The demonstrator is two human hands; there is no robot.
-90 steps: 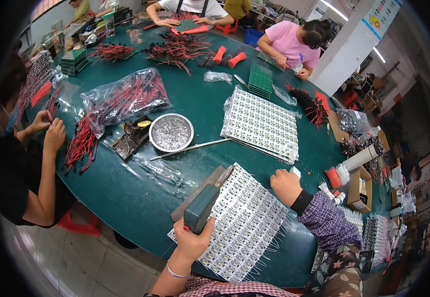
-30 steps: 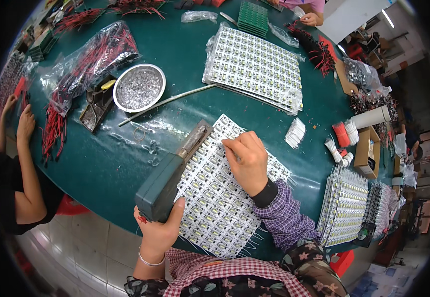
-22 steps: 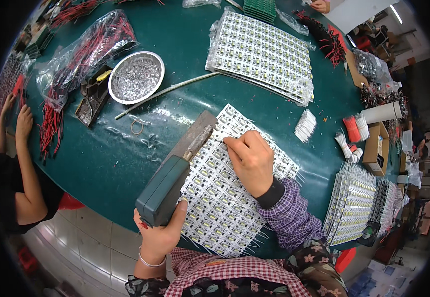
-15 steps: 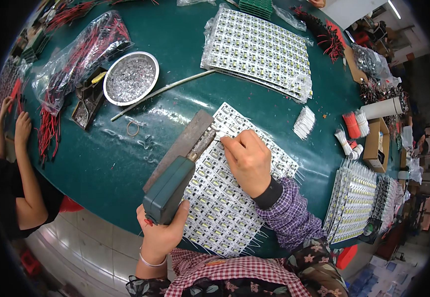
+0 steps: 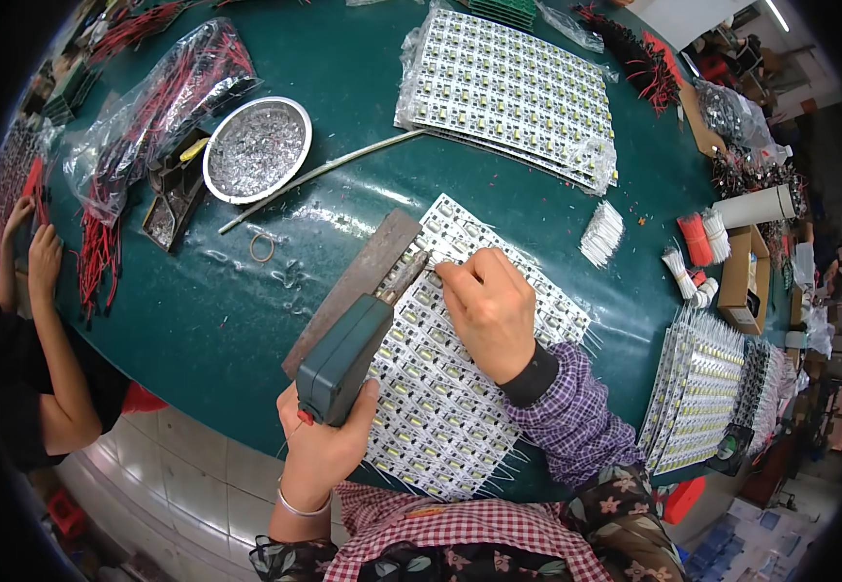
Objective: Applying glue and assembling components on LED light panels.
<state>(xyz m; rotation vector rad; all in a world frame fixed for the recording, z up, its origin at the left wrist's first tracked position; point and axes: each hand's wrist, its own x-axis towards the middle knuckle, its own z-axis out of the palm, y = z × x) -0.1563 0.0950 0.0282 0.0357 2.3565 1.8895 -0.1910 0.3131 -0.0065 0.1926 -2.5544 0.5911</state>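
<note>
A white circuit-board sheet [image 5: 450, 388] lies on a green tabletop [image 5: 198, 339], alongside a dark flat bar [image 5: 353, 286]. The left hand [image 5: 329, 432] is clamped around a green tool [image 5: 343, 359]; the right hand [image 5: 494, 310] pinches over the sheet, its contents too small to tell. A slip of the nearby metal tip [image 5: 406, 274] could hurt the right hand or mar the sheet.

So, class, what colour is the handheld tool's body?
The tool's body is dark green, seen best in the head view.
</note>
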